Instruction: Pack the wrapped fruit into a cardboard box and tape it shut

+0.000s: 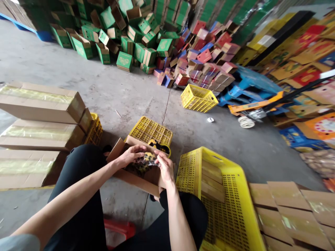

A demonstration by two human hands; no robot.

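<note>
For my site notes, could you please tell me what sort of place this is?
Probably a warehouse or packing area: green cartons lie heaped on the floor, a pallet jack stands beside blue pallets, and taped boxes are stacked at the left.

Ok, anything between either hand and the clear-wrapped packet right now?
Nothing visible: left hand and right hand are both at the clear-wrapped packet, with no flap of the open carton between.

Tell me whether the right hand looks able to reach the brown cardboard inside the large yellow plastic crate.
Likely yes: the right hand is close, and the large yellow plastic crate is open on top, leaving the brown cardboard exposed. It must leave the crinkled clear plastic and pass the side wall.
</note>
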